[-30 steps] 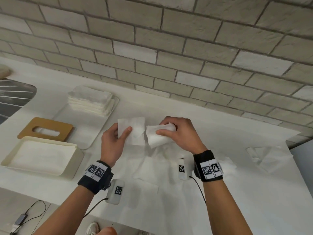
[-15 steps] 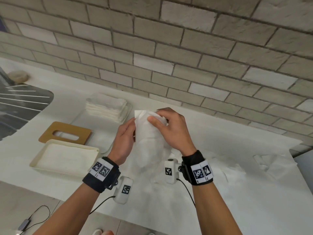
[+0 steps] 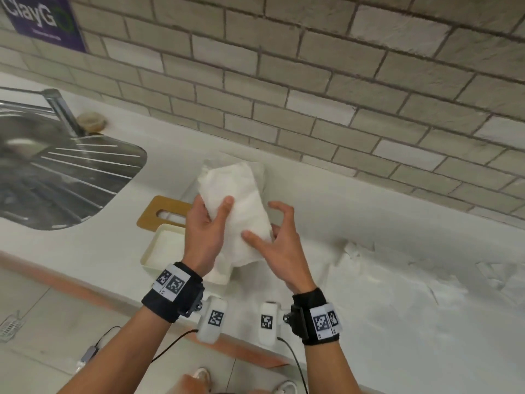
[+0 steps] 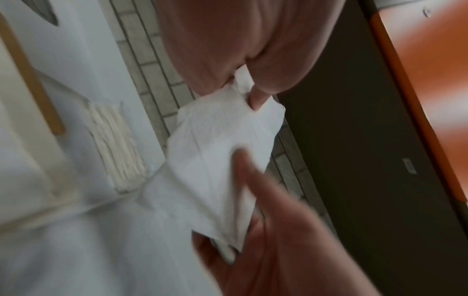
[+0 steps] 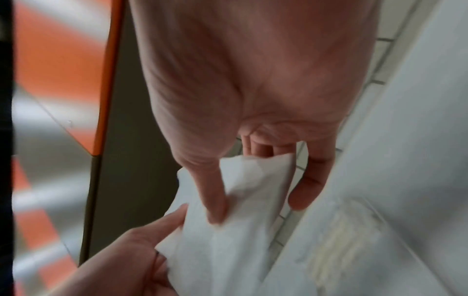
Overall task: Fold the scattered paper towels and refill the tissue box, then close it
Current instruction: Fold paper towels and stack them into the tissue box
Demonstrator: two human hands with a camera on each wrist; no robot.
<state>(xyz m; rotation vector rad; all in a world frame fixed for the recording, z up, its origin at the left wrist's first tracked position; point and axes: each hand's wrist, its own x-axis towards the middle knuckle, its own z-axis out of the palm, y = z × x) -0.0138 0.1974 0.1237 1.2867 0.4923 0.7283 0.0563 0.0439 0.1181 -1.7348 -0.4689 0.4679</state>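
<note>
I hold a folded white paper towel (image 3: 241, 206) up in both hands, above the near right corner of the open cream tissue box (image 3: 159, 251). My left hand (image 3: 213, 214) grips its upper left part, thumb on the front. My right hand (image 3: 270, 231) pinches its lower right end, thumb (image 5: 215, 200) on the front and the other fingers behind. The wooden slotted lid (image 3: 159, 214) lies flat behind the box. The wrist views show the same towel (image 4: 222, 150) (image 5: 240, 240) between the two hands.
A stack of folded towels (image 4: 113, 144) sits behind the box, mostly hidden in the head view. Loose unfolded towels (image 3: 397, 280) cover the counter to the right. A steel sink (image 3: 56, 172) with its tap (image 3: 65, 112) lies at the left. The brick wall runs close behind.
The two ends of the towel were brought together into a fold. Both hands then carried the folded towel left, from over the loose towels to above the box.
</note>
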